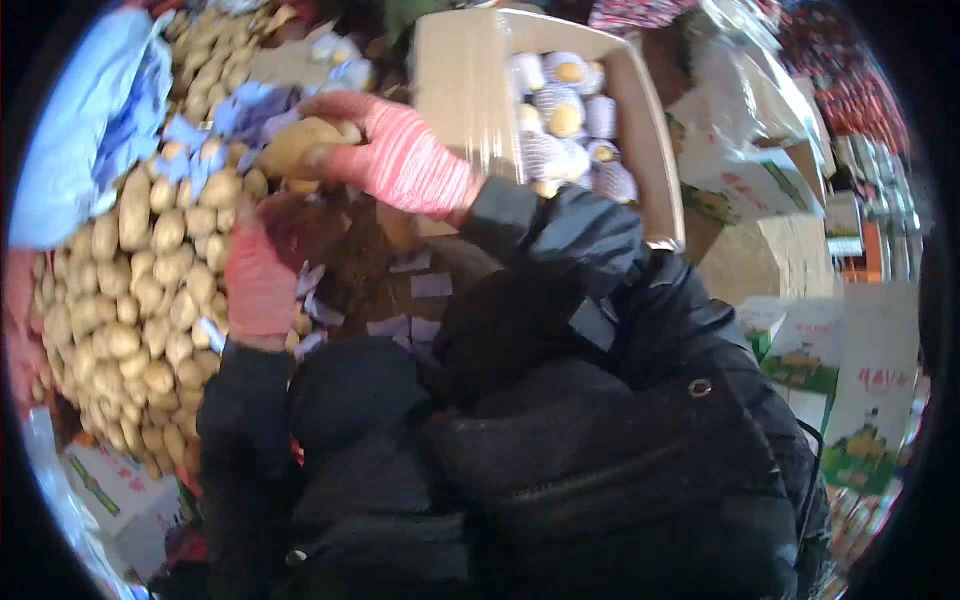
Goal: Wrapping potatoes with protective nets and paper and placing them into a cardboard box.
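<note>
In my right hand (405,160), gloved in pink and white knit, a large potato (300,148) is gripped between fingers and thumb above the pile. My left hand (262,280), in a matching pink glove, is raised just below it, beside the heap of loose potatoes (150,290). Its fingers look parted and partly in shadow, with nothing visible in them. To the right of my right hand, an open cardboard box (460,90) contains several potatoes in white foam net sleeves (562,110).
Blue-purple paper wrappers (235,110) lie over the potatoes, and paper pieces (430,285) are scattered in front of me. A light blue plastic sheet (75,130) hangs at the far left. White-green cartons (875,390) stand at right, near red mesh sacks (850,75).
</note>
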Demonstrator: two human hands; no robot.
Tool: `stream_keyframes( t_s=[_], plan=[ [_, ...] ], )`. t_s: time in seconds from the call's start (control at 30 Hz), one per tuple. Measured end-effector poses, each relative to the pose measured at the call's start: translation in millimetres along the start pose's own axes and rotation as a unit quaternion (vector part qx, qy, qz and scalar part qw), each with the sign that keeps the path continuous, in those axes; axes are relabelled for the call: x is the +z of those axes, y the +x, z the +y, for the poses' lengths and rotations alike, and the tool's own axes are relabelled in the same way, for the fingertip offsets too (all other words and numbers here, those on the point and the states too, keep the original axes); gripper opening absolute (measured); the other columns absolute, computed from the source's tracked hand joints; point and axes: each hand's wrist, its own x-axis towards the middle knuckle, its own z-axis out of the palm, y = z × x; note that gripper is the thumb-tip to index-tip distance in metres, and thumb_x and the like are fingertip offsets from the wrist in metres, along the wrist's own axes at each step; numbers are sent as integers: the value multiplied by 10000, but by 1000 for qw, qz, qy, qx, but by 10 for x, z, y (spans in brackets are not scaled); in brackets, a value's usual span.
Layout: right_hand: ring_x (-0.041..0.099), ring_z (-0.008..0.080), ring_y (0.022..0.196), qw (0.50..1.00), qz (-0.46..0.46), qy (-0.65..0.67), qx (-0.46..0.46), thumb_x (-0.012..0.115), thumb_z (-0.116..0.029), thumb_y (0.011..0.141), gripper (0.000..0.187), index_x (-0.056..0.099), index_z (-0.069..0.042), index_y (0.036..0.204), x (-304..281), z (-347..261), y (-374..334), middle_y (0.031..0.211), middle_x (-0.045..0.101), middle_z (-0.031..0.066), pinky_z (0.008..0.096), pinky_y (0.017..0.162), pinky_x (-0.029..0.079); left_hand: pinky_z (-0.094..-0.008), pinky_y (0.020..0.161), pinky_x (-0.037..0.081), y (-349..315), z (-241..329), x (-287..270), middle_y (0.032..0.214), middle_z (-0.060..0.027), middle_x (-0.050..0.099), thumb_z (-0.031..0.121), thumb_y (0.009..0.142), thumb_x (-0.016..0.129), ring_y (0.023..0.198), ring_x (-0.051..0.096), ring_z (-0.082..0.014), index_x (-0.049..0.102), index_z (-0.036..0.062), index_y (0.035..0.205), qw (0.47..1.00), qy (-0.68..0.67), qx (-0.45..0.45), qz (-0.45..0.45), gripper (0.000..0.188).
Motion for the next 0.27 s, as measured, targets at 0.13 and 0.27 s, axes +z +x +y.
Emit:
stream_keyframes(
  t_s=[0.13, 0.27],
  plan=[
    [591, 289, 1055, 951, -87, 291, 63, 595, -293, 930, 482, 517, -45, 1336, 55, -191, -384, 1235, 579, 138, 392, 808, 537, -461, 1075, 427, -158, -122, 351, 1385, -140, 519, 428, 976, 544, 1254, 521, -303, 463, 37, 1390, 982, -157, -12, -99, 575],
    [569, 274, 1167, 970, -95, 203, 89, 650, -328, 902, 571, 472, -132, 1407, -55, -288, -683, 1354, 536, 139, 393, 957, 464, -464, 1127, 371, -109, -76, 478, 1445, -113, 482, 370, 937, 632, 1346, 442, -308, 423, 95, 1445, 982, 137, 120, 41, 614]
  ],
)
